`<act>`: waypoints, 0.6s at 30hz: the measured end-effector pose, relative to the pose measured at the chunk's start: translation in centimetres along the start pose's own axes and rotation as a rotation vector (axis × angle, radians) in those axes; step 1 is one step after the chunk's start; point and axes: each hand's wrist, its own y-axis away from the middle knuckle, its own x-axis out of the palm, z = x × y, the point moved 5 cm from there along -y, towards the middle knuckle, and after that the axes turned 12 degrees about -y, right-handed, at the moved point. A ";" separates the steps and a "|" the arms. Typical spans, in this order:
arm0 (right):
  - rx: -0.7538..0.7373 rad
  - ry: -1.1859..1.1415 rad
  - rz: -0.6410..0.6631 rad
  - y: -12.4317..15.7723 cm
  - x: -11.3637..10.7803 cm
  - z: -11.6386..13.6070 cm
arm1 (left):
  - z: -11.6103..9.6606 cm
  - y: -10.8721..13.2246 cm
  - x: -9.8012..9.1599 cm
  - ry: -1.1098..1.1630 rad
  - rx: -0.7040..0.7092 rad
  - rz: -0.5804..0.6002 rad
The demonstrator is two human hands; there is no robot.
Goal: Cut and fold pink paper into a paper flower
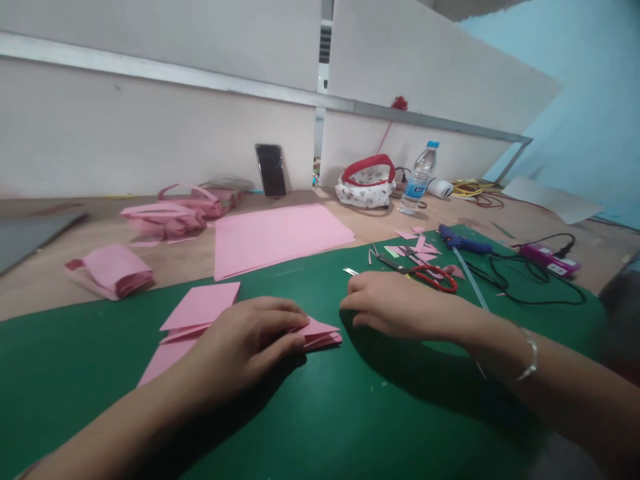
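Across the back I have the white partition (150, 133), then the brown table (30, 287) along its foot, with the green mat (320, 427) covering the near side. The stack of pink sheets (280, 237) lies flat along the mat's far edge, beyond the hands. Nearer me, the folded pink pieces (203, 305) sit on the mat just left of the left hand, partly hidden behind it.

I see the left hand (255, 333) low over the mat, thumb and fingers clamped on the folded pink paper (320, 333). The right hand (383, 303) is well to the right, fingers curled in; I cannot tell whether it grips anything.

The folded pink paper lies at the left hand's fingertips, its layered free end pointing right, toward the right hand but apart from it.

Beyond the right wrist I pick out the blue glue gun (463, 241). Closer in are the red-handled scissors (417, 271), just behind the right hand. Smallest, a metal blade (351, 271) shows right beside the right hand's knuckles.
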 end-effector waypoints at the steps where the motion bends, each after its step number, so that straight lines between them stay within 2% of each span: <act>1: -0.010 -0.025 0.031 -0.6 0.1 0.3 | 0.0 0.1 -0.2 0.015 -0.007 -0.035; 3: -0.023 -0.065 0.036 -1.5 0.3 0.5 | 0.1 0.2 -0.5 0.021 -0.023 -0.118; 5: -0.015 -0.101 0.004 -1.9 0.7 0.4 | 0.3 0.4 -0.9 -0.065 -0.015 -0.230; 9: 0.017 -0.169 -0.074 -1.7 1.5 0.3 | -0.4 1.5 -2.7 -0.550 0.161 -0.469; 11: 0.019 -0.202 -0.101 -1.7 1.8 0.5 | -1.1 2.3 -3.7 -0.759 0.262 -0.527; 13: 0.006 -0.230 -0.110 -1.7 2.3 0.9 | -1.3 2.6 -4.3 -0.785 0.249 -0.411; 15: -0.011 -0.255 -0.108 -1.8 2.6 1.2 | -1.2 2.7 -4.8 -0.657 0.148 -0.311; 18: -0.012 -0.297 -0.121 -1.8 2.9 1.4 | -1.0 2.7 -4.6 -0.477 0.057 -0.288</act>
